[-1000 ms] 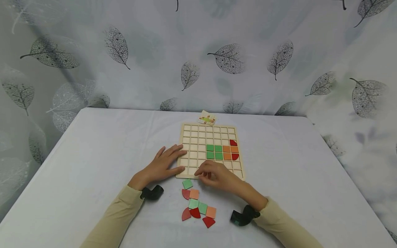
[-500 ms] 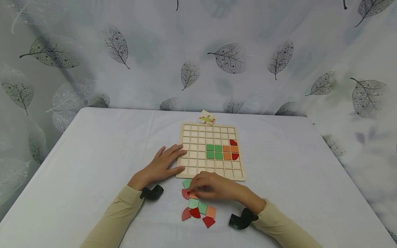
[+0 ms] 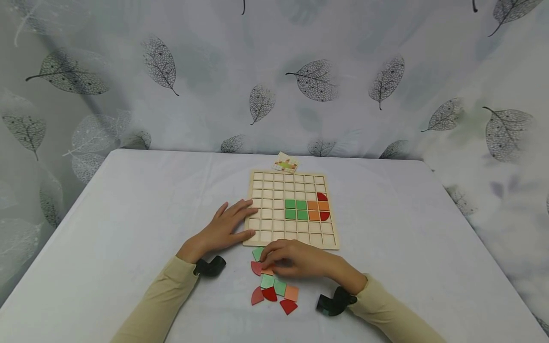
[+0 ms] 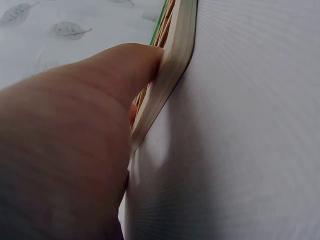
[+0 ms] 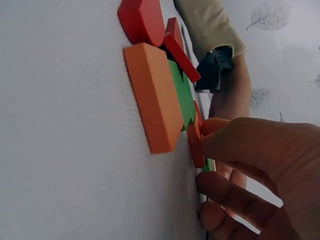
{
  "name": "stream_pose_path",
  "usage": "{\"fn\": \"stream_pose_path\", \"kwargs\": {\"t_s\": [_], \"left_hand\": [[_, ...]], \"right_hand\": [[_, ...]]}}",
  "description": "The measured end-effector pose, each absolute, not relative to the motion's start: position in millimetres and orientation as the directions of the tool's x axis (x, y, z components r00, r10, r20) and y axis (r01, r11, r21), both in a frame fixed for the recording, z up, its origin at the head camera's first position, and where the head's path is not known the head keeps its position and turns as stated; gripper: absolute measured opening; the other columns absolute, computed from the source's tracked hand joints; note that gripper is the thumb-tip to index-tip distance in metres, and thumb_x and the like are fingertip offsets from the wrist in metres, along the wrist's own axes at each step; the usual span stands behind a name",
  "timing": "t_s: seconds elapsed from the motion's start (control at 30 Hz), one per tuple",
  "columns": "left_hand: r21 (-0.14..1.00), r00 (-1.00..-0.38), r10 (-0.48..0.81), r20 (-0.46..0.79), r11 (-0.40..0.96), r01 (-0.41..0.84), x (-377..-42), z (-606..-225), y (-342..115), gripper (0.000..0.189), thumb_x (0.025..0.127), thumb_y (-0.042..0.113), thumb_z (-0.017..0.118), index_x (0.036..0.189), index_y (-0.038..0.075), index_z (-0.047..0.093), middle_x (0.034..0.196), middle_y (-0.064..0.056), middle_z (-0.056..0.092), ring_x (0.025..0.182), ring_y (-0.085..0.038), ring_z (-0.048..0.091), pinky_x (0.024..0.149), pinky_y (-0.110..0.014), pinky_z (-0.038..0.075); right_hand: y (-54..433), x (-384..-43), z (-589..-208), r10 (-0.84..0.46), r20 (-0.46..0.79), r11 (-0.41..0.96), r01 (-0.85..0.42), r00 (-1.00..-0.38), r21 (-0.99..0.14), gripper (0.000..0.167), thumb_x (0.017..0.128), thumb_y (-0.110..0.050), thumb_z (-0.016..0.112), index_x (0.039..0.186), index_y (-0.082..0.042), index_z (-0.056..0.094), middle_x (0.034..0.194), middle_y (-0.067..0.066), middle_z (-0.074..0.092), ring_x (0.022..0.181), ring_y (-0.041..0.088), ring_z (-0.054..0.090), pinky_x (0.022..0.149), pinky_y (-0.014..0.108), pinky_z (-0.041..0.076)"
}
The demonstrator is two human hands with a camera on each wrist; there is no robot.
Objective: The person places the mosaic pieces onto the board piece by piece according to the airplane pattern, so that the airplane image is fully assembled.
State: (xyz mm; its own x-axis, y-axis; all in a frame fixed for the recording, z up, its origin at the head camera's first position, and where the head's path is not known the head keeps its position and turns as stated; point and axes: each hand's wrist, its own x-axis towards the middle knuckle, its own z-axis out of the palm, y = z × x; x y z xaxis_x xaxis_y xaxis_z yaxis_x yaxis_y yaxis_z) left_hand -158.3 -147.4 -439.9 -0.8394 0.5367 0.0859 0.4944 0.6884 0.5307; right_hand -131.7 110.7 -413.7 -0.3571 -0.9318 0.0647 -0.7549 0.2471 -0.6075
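- Orange square tile (image 5: 195,148) lies on the cloth at the lower centre of the head frame, partly hidden beneath fingers.
- Right hand (image 3: 296,257), right of lower centre, touches this tile with bent fingers; I cannot tell whether it is pinched or merely touched.
- Left hand (image 3: 227,226), left of centre, grasps nothing; its fingers are spread, with fingertips resting on the board's left edge.
- Wooden grid board (image 3: 267,215), mid-frame, bears four green squares (image 3: 290,204), three orange squares (image 3: 313,205) and two red quarter-circles (image 3: 322,196), all right of its middle.
- Around the touched tile, at lower centre, lie loose green tiles (image 3: 280,287), loose red pieces (image 3: 289,306) and another orange tile (image 3: 291,293).
- Picture card (image 3: 285,162) lies just beyond the board's top edge.
- White cloth (image 3: 386,214) covers the table; a leaf-patterned curtain (image 3: 193,57) fills the upper frame.
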Motion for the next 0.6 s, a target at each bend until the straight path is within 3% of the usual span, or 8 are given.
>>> {"fn": "stream_pose_path", "kwargs": {"t_s": [0.2, 0.43, 0.6], "left_hand": [[0.542, -0.841, 0.534, 0.089, 0.682, 0.491, -156.8, -437.5, -147.2, 0.058, 0.094, 0.034, 0.065, 0.144, 0.013, 0.047, 0.156, -0.011, 0.033, 0.146, -0.032, 0.024, 0.116, -0.058, 0.008], [0.542, -0.842, 0.531, 0.091, 0.683, 0.490, -156.1, -436.7, -147.1, 0.058, 0.094, 0.034, 0.065, 0.144, 0.012, 0.047, 0.156, -0.012, 0.033, 0.146, -0.033, 0.024, 0.116, -0.059, 0.008], [0.537, -0.843, 0.530, 0.090, 0.687, 0.489, -156.6, -437.4, -146.6, 0.059, 0.093, 0.035, 0.065, 0.144, 0.012, 0.047, 0.156, -0.011, 0.033, 0.146, -0.033, 0.024, 0.117, -0.058, 0.008]], "right_hand": [[112.2, -133.3, -412.5, -0.940, 0.048, 0.224, -0.716, -0.338, -0.661, 0.017, 0.094, -0.004, 0.062, 0.106, -0.010, 0.072, 0.112, -0.001, 0.063, 0.098, 0.006, 0.056, 0.085, 0.016, 0.048], [114.3, -135.6, -412.0, -0.952, 0.041, 0.196, -0.708, -0.302, -0.678, 0.020, 0.093, -0.003, 0.063, 0.110, -0.010, 0.071, 0.116, -0.001, 0.062, 0.096, 0.006, 0.055, 0.079, 0.015, 0.049], [115.0, -136.4, -413.4, -0.947, 0.042, 0.209, -0.711, -0.319, -0.671, 0.018, 0.091, -0.007, 0.067, 0.109, -0.011, 0.070, 0.112, -0.001, 0.062, 0.085, 0.005, 0.054, 0.074, 0.013, 0.048]]}}
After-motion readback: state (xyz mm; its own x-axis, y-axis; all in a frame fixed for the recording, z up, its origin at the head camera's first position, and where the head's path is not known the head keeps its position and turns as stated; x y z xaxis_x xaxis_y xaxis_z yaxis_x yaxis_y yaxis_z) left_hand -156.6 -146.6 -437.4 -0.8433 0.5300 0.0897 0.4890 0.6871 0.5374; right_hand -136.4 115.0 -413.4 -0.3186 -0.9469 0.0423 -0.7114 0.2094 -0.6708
